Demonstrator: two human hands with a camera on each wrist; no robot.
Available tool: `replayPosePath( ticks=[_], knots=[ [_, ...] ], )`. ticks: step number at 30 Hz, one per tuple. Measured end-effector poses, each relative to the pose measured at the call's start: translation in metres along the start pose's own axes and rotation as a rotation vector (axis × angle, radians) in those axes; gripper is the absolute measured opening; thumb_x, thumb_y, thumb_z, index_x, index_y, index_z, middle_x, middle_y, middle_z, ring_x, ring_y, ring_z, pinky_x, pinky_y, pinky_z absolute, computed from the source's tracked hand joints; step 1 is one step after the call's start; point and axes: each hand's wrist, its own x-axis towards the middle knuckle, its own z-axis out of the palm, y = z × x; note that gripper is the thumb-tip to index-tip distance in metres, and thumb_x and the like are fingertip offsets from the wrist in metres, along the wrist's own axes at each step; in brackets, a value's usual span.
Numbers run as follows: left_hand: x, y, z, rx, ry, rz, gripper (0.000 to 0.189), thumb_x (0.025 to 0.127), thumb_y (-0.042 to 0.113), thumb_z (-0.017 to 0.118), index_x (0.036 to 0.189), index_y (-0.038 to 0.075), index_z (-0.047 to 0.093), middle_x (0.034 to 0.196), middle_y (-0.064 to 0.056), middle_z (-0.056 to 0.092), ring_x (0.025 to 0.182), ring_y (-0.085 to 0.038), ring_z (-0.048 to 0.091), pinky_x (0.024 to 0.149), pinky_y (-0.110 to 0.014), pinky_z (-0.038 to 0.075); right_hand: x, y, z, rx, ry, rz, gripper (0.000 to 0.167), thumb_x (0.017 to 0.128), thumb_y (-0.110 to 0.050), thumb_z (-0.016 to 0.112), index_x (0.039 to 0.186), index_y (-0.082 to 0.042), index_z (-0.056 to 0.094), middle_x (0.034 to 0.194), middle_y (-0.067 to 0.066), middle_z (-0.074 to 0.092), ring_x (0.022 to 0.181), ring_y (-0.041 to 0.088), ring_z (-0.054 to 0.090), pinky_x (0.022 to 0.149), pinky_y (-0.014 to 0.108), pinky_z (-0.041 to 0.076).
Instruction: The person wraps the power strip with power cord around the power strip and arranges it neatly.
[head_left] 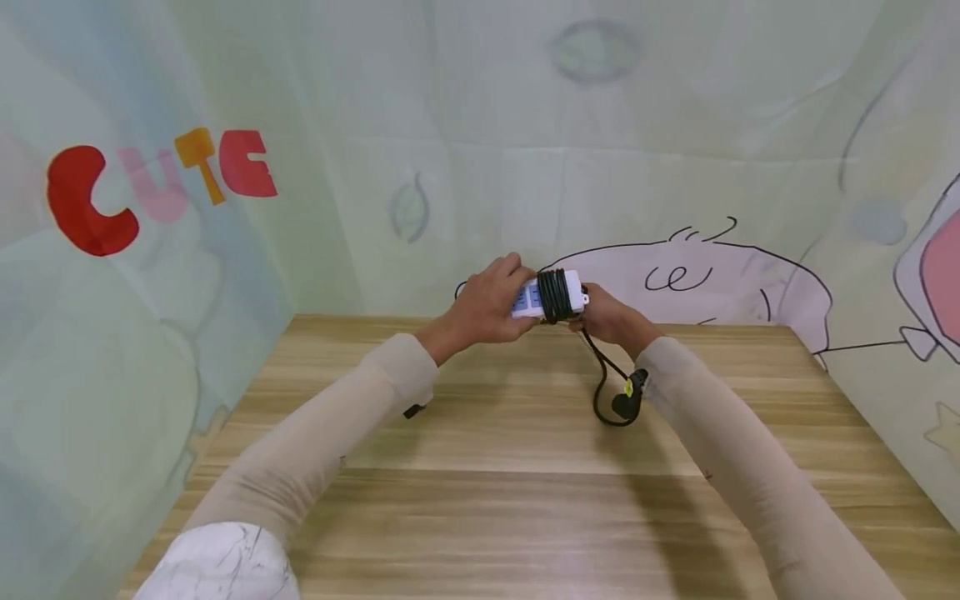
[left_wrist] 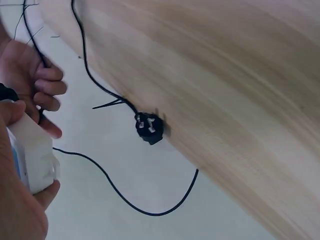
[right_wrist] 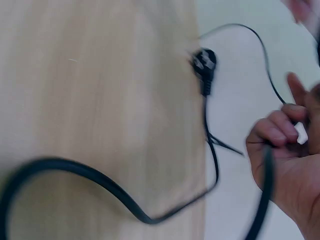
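My left hand grips one end of a white power strip with blue panels, held up near the table's far edge. Several turns of black cord are wound round the strip's other end. Close beside that end, my right hand curls its fingers round the loose part of the cord. From there the cord hangs in a loop below the right hand. At its end a black plug with metal prongs dangles, also visible as a plug in the right wrist view. Part of the strip is hidden behind the left fingers.
A wood-grain table lies beneath both arms. Printed cloth walls stand close behind it and at both sides, the left one with coloured letters. Dark bands of the wrist cameras show near the sleeve cuffs.
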Motion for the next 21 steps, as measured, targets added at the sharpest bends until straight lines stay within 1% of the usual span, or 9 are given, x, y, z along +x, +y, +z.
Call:
replayPosePath(
  ticks=[1,3,5,7,9,12,15,18,21],
  knots=[
    [0.002,0.0,-0.001,-0.002,0.004,-0.02,0.056,0.093,0.032,0.086,0.135,-0.001,0.07,0.115,-0.014,0.063,0.099,-0.029,0.065,0.074,-0.045,0.064,0.001,0.002,0.004,0.026,0.0,-0.005,0.023,0.119,0.002,0.037,0.11,-0.01,0.055,0.076,-0.008,0.046,0.065,0.006,0.037,0.065,0.024,0.036],
    [0.006,-0.001,-0.003,0.018,0.007,-0.057,0.056,0.093,0.032,0.084,0.135,-0.001,0.069,0.116,-0.014,0.063,0.099,-0.029,0.065,0.073,-0.045,0.063,0.004,0.007,0.015,0.048,0.002,-0.013,0.028,0.115,0.006,0.035,0.1,-0.012,0.049,0.074,-0.007,0.041,0.064,0.007,0.032,0.064,0.024,0.032],
    [0.008,-0.003,-0.003,0.054,-0.001,-0.091,0.054,0.094,0.031,0.082,0.135,-0.002,0.069,0.117,-0.014,0.062,0.099,-0.029,0.064,0.072,-0.045,0.063,0.005,0.008,0.025,-0.002,-0.003,-0.014,0.026,0.114,0.004,0.034,0.099,-0.013,0.046,0.076,-0.007,0.04,0.065,0.006,0.03,0.065,0.023,0.031],
    [0.009,-0.005,-0.003,0.094,-0.011,-0.127,0.053,0.095,0.031,0.081,0.134,-0.002,0.068,0.117,-0.014,0.062,0.099,-0.029,0.064,0.071,-0.046,0.063,0.005,0.009,0.034,-0.051,0.002,-0.004,0.02,0.118,-0.003,0.034,0.103,-0.012,0.045,0.076,-0.006,0.038,0.066,0.007,0.028,0.064,0.023,0.03],
    [0.009,-0.007,-0.003,0.123,-0.022,-0.156,0.053,0.096,0.033,0.081,0.134,-0.001,0.068,0.118,-0.014,0.061,0.099,-0.029,0.064,0.071,-0.046,0.063,0.003,0.006,0.041,-0.106,0.005,0.015,0.015,0.122,-0.013,0.035,0.11,-0.012,0.045,0.077,-0.006,0.036,0.066,0.008,0.028,0.064,0.024,0.03],
    [0.008,-0.008,-0.001,0.137,-0.028,-0.187,0.056,0.096,0.037,0.083,0.133,-0.001,0.067,0.119,-0.014,0.061,0.1,-0.03,0.063,0.072,-0.047,0.064,-0.002,0.002,0.045,-0.143,-0.005,0.037,0.018,0.123,-0.022,0.035,0.118,-0.01,0.046,0.076,-0.006,0.033,0.064,0.009,0.026,0.063,0.025,0.029],
    [0.007,-0.008,0.001,0.138,-0.036,-0.204,0.057,0.095,0.038,0.084,0.133,-0.001,0.067,0.119,-0.013,0.061,0.1,-0.03,0.063,0.071,-0.048,0.064,-0.008,-0.003,0.046,-0.191,-0.027,0.057,0.024,0.123,-0.022,0.036,0.126,-0.005,0.052,0.074,-0.007,0.033,0.061,0.009,0.026,0.06,0.025,0.028],
    [0.007,-0.008,0.004,0.15,-0.067,-0.21,0.055,0.095,0.035,0.083,0.133,-0.001,0.067,0.121,-0.013,0.06,0.1,-0.03,0.062,0.07,-0.047,0.063,-0.014,-0.006,0.046,-0.245,-0.05,0.092,0.035,0.123,-0.021,0.036,0.139,0.003,0.056,0.073,-0.007,0.035,0.059,0.008,0.027,0.057,0.025,0.028],
    [0.007,-0.009,0.006,0.189,-0.106,-0.201,0.052,0.096,0.032,0.082,0.134,-0.001,0.067,0.124,-0.012,0.061,0.102,-0.03,0.061,0.07,-0.046,0.062,-0.018,-0.005,0.047,-0.303,-0.083,0.138,0.041,0.123,-0.021,0.035,0.143,0.008,0.056,0.07,-0.008,0.035,0.056,0.006,0.025,0.054,0.024,0.026]
  ],
)
